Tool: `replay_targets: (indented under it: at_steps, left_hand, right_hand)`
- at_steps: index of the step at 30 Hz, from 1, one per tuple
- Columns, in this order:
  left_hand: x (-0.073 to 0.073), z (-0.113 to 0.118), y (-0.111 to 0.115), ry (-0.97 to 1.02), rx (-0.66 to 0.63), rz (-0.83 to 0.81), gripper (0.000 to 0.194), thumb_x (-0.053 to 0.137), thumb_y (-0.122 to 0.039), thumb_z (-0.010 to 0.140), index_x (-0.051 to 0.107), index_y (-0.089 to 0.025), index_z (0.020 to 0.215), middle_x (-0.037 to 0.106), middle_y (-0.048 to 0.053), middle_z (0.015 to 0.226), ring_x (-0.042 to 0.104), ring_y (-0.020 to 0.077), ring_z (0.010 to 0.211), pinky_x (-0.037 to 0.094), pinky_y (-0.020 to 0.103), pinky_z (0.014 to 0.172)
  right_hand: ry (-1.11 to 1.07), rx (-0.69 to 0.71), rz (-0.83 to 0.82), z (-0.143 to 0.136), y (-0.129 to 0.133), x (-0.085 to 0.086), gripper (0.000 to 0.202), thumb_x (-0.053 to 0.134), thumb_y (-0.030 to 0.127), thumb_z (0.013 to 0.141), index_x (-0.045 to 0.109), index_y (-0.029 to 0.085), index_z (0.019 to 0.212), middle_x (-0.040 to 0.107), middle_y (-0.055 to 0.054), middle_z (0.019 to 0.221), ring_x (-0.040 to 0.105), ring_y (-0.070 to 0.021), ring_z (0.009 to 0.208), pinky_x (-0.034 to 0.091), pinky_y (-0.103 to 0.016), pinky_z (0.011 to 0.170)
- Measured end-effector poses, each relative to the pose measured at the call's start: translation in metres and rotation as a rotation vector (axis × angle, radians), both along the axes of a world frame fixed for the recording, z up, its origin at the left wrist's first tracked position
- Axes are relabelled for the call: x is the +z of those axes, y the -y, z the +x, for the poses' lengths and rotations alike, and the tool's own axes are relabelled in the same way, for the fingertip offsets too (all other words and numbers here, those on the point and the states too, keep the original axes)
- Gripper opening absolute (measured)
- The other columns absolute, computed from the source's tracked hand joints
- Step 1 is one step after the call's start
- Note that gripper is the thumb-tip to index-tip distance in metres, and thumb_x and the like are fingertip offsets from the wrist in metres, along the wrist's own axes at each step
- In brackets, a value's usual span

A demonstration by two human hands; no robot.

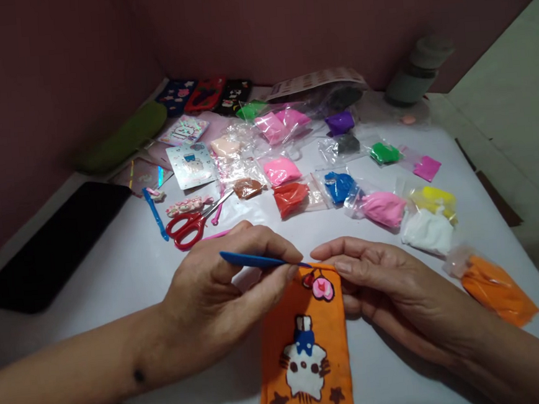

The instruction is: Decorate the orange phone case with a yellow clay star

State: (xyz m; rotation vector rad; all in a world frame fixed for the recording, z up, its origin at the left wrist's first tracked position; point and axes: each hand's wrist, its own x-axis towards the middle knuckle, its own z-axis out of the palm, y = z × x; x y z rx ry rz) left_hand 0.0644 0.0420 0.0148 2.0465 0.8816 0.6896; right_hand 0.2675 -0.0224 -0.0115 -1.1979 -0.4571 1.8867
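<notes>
My left hand (220, 287) pinches a slim blue modelling tool (250, 259), its tip touching the far edge of an orange clay-covered panel (335, 352). That flat, rectangular panel bears an upside-down white cat figure (303, 367) in blue, brown stars (280, 403) toward me and a pink heart (323, 288) near the far corner. At that corner my right hand (388, 286) grips the panel, thumb on top and fingers along its right side. The panel's near end runs out of view.
Bags of coloured clay, including orange (498, 290), white (428, 232) and red (290, 199), spread across the white table (188, 351). Red-handled scissors (188, 230) and another blue tool (155, 214) lie left of centre. A black phone-like slab (53, 244) lies far left; a bottle (415, 72) stands back right.
</notes>
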Motion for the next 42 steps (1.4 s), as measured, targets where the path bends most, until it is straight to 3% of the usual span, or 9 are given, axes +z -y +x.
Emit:
replay_targets:
  at_steps: [11,30,42]
  left_hand:
    - [-0.0018,-0.0017,-0.0005,-0.058,-0.033,0.04,0.013,0.055,-0.014,0.088,0.065,-0.022,0.084,0.071,-0.004,0.078,0.065,0.0114,0.074,0.048,0.021,0.067]
    - [-0.0061,-0.0025,-0.0031,-0.121,-0.08,0.048,0.012,0.053,-0.019,0.092,0.064,-0.023,0.09,0.07,-0.003,0.082,0.065,0.012,0.077,0.048,0.024,0.069]
    - [-0.0005,-0.0047,-0.0007,-0.128,-0.072,0.056,0.011,0.053,-0.02,0.092,0.063,-0.023,0.09,0.07,-0.003,0.083,0.066,0.0122,0.079,0.048,0.023,0.07]
  right_hand:
    - [0.001,0.003,0.01,-0.0004,-0.0029,-0.0016,0.022,0.076,0.028,0.08,0.068,0.015,0.096,0.06,-0.002,0.076,0.045,-0.0079,0.062,0.032,-0.019,0.053]
    - [0.01,0.0,-0.003,0.0006,-0.0021,-0.0036,0.025,0.077,0.03,0.08,0.067,0.016,0.099,0.066,-0.004,0.079,0.053,-0.0101,0.065,0.037,-0.021,0.057]
    - [0.009,0.01,0.003,-0.0006,-0.0023,-0.0012,0.023,0.076,0.029,0.08,0.067,0.015,0.097,0.064,-0.002,0.077,0.049,-0.0084,0.063,0.033,-0.02,0.056]
